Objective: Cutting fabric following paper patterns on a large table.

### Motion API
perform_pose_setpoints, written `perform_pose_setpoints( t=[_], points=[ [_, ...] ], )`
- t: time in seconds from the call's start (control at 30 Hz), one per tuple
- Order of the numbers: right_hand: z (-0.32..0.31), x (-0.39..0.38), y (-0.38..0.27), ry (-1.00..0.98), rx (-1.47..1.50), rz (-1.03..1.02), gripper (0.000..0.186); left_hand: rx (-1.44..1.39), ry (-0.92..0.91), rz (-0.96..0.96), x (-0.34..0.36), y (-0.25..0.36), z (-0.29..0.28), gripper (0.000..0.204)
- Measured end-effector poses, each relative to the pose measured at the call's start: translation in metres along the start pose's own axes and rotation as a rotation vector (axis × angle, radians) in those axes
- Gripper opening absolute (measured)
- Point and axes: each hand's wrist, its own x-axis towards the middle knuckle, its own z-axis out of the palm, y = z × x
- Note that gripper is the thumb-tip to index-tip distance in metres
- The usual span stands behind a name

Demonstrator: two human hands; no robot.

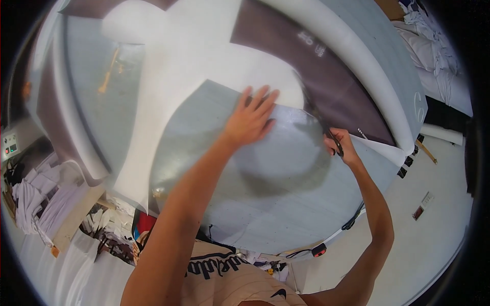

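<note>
Across the grey counter (275,178) lies a white sheet (189,56) with curved edges, and a person works at its near side. The left hand (250,120) is flat, with fingers spread wide; the fingertips rest upon the near edge of the white sheet, probably so that it does not slide. To the right of the white sheet, the right hand (343,145) has its fingers closed around the handles of dark scissors (326,126). Their blades point toward the rounded end of the white sheet, which seems a practical angle for following this edge; whether the blades are apart, I cannot tell. Just beside that end is dark brown material (337,76), its white border curling up, perhaps because it was stored rolled. Well to the left of the white sheet, pale cloths (38,199) are heaped, maybe to keep the working surface free.
</note>
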Motion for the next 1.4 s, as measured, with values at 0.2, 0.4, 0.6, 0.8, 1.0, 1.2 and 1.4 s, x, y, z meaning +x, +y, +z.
perform_pose_setpoints(
  t=[0.2, 0.4, 0.6, 0.8, 1.0, 1.2, 1.4],
  points=[
    [0.002, 0.003, -0.002, 0.039, -0.078, 0.031, 0.027, 0.018, 0.038, 0.012, -0.001, 0.001, 0.001, 0.042],
    [-0.027, 0.013, -0.040, 0.009, -0.319, 0.115, 0.027, 0.019, 0.025, 0.011, -0.005, 0.000, 0.004, 0.042],
    [-0.057, 0.026, -0.061, -0.075, -0.329, 0.137, 0.032, 0.018, 0.037, 0.009, 0.000, -0.003, 0.003, 0.040],
    [-0.056, 0.041, -0.056, -0.118, -0.304, 0.060, 0.035, -0.024, -0.023, -0.010, -0.003, -0.002, -0.002, 0.045],
    [-0.057, 0.050, -0.054, -0.133, -0.295, 0.016, 0.040, -0.035, -0.029, -0.012, -0.005, -0.004, 0.000, 0.044],
    [-0.058, 0.060, -0.058, -0.096, -0.335, 0.061, 0.032, -0.018, 0.051, 0.007, -0.004, -0.003, 0.000, 0.039],
    [-0.052, 0.082, -0.075, -0.175, -0.308, 0.025, 0.039, -0.031, 0.050, 0.002, -0.004, -0.003, 0.000, 0.041]
  ],
)
